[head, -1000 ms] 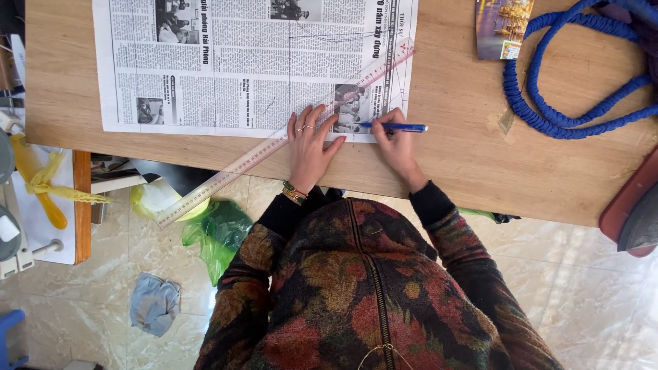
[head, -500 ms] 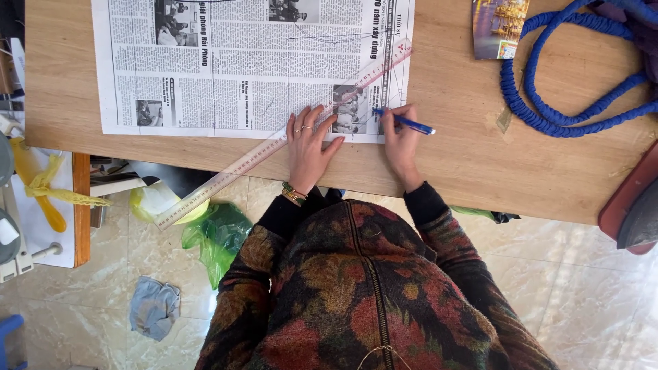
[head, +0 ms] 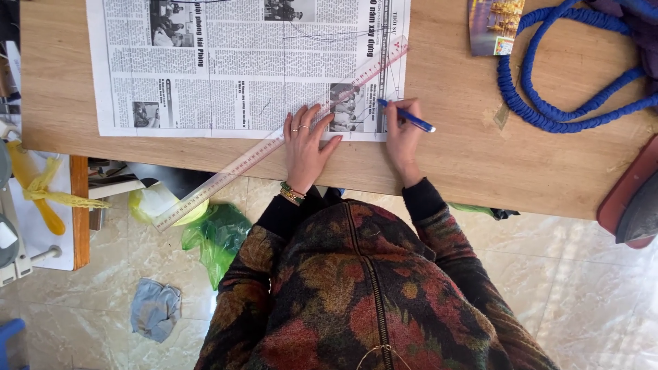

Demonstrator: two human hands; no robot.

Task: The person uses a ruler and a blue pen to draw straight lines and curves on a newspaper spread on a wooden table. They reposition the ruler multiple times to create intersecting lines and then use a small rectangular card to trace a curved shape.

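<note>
Here we press a ruler flat and mark a newspaper near the table's edge.

Our left hand (head: 306, 144) lies open, fingers spread on the long clear ruler (head: 274, 144), which runs slantwise past the table (head: 466, 157) edge beyond that hand. Our right hand (head: 403, 133) grips a blue pen (head: 406, 116), tip on the newspaper (head: 240, 68) just beside the ruler. Bare wood lies open past the right hand up to the blue cord (head: 548, 116). Since the earlier frame the pen has crept further up the ruler.
</note>
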